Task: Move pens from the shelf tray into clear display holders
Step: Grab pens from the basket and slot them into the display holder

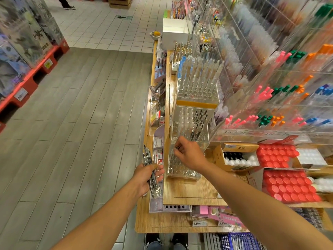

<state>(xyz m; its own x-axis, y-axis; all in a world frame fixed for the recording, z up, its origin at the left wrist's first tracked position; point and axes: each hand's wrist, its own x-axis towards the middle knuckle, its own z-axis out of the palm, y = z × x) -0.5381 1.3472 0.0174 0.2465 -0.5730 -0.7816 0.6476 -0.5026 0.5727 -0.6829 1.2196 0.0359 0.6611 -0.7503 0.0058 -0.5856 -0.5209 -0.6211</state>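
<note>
The left hand [150, 177] is curled around a bundle of clear-barrelled pens [150, 170], thumb across the barrels, holding it out over the aisle-side edge of the wooden shelf [191, 193]; the pens stick up past the fingers and down below the palm. The right hand [189, 154] reaches across over the near clear display holder [182, 173], a tiered acrylic block with rows of round sockets, and pinches the dark tip end of a single pen [195, 131] between thumb and forefinger, the other fingers curled in. That pen slants up and away from the hand, with its upper part among the black-clipped pens already standing in the taller clear holder [191, 129] just behind; whether its tip sits in a socket cannot be told. The near holder's front sockets show no pens. Farther along the shelf stands another clear holder [198, 82] packed with pale pens. To the right sit an open cardboard box [236, 156] of small bottles and trays of red-capped items [288, 184], with acrylic racks of pink, green and orange markers [281, 92] above. The person's two shoes [166, 239] show on the tiled floor below the shelf edge.
</note>
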